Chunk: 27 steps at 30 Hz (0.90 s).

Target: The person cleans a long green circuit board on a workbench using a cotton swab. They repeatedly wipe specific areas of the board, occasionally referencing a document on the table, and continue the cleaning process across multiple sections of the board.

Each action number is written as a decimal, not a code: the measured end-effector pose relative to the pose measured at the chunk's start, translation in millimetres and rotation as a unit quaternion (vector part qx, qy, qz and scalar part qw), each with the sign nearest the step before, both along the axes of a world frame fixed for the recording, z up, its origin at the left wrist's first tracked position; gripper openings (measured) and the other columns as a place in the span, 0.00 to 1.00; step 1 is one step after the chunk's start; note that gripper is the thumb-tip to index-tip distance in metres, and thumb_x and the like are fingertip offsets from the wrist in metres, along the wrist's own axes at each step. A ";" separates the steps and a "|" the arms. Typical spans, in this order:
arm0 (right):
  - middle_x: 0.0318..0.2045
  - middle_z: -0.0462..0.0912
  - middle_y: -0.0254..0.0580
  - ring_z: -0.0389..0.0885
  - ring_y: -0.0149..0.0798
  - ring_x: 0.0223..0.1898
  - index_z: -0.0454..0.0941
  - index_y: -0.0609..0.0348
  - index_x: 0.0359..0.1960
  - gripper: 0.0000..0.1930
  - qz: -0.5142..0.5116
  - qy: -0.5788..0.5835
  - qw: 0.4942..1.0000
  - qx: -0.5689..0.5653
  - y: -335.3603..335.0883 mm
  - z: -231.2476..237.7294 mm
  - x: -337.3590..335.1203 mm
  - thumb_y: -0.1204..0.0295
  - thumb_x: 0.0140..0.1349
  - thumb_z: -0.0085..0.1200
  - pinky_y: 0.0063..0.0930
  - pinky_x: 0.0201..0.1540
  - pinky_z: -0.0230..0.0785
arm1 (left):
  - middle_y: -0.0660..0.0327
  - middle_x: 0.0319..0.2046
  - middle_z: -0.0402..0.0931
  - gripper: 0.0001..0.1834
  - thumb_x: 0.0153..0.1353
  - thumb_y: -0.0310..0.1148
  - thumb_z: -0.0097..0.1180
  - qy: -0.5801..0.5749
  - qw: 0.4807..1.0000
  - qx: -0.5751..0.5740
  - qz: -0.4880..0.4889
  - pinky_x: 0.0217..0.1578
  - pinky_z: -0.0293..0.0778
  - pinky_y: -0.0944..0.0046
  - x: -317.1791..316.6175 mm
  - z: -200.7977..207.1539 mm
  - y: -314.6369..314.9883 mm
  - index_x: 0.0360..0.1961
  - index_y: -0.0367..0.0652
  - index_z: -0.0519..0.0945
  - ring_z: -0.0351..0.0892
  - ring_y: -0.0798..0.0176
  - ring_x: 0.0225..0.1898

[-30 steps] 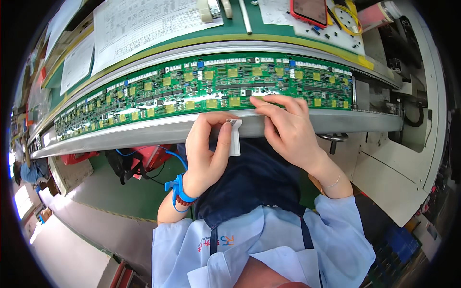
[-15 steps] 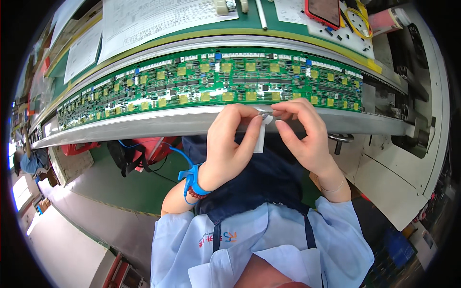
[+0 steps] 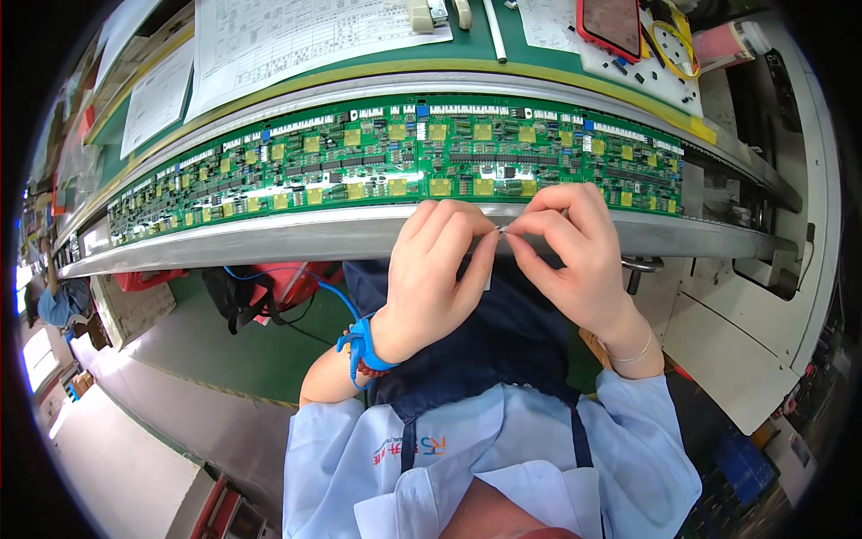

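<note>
My left hand [image 3: 438, 262] and my right hand [image 3: 576, 260] meet fingertip to fingertip, just in front of the near metal rail [image 3: 332, 234]. Both are closed in a pinch on a small silvery piece [image 3: 501, 229], too small to tell its kind. Below my left fingers a sliver of a white strip [image 3: 488, 284] shows; the rest of it is hidden. Just beyond the hands, a long green circuit board [image 3: 422, 162] lies along the rails, packed with yellow, black, white and blue components. A blue wrist strap [image 3: 360, 345] with a cord sits on my left wrist.
Printed sheets [image 3: 305, 40] lie on the green bench behind the rails. At the back right are a red-edged phone [image 3: 611, 27], loose small black parts [image 3: 620, 66] and a yellow loop [image 3: 678, 49]. A white machine cabinet [image 3: 727, 332] stands at the right.
My right fingertips have closed in to meet the left ones at the small piece. The white strip that hung below my left fingers is now mostly out of sight.
</note>
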State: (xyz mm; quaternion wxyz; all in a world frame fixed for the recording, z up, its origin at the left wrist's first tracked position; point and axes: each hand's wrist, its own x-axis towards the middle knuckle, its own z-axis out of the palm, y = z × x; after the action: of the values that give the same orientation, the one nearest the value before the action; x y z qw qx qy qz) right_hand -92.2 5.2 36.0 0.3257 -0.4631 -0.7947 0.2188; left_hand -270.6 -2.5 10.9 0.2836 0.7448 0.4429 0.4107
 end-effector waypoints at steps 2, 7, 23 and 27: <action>0.33 0.72 0.37 0.71 0.41 0.34 0.77 0.56 0.27 0.08 -0.007 0.006 1.000 -0.010 -0.8 3.0 -2.2 0.78 0.45 0.64 0.32 0.38 0.64 | 0.55 0.30 0.75 0.06 0.53 0.16 0.56 -0.009 1.000 0.008 0.017 0.31 0.68 0.61 -0.6 -1.3 0.5 0.31 0.36 0.73 0.72 0.54 0.29; 0.35 0.72 0.35 0.68 0.41 0.41 0.79 0.54 0.26 0.06 -0.177 -0.006 0.984 0.016 27.4 -9.5 4.8 0.75 0.47 0.65 0.32 0.45 0.62 | 0.54 0.29 0.73 0.08 0.51 0.16 0.56 -0.039 0.998 0.015 0.050 0.30 0.66 0.59 -5.9 -6.8 2.9 0.31 0.37 0.72 0.71 0.52 0.28; 0.33 0.72 0.31 0.67 0.41 0.42 0.79 0.53 0.22 0.07 -0.231 -0.124 0.965 0.028 58.6 -31.8 -1.8 0.69 0.48 0.66 0.37 0.46 0.57 | 0.53 0.33 0.76 0.04 0.57 0.17 0.53 -0.020 0.998 -0.018 0.048 0.37 0.70 0.62 -8.8 -3.1 1.1 0.32 0.35 0.73 0.74 0.55 0.34; 0.32 0.73 0.31 0.68 0.41 0.41 0.78 0.52 0.25 0.08 -0.218 -0.170 0.960 0.038 60.1 -26.0 2.1 0.68 0.48 0.66 0.38 0.45 0.56 | 0.53 0.34 0.76 0.04 0.57 0.17 0.53 -0.017 0.999 -0.015 0.047 0.36 0.70 0.62 -9.6 -4.9 0.6 0.32 0.35 0.73 0.74 0.55 0.34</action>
State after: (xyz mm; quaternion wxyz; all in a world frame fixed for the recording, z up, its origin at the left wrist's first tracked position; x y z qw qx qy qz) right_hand -90.0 65.3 10.0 0.2433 -0.6424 -0.7261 0.0303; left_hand -280.1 -1.9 6.0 0.2827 0.7117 0.4789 0.4293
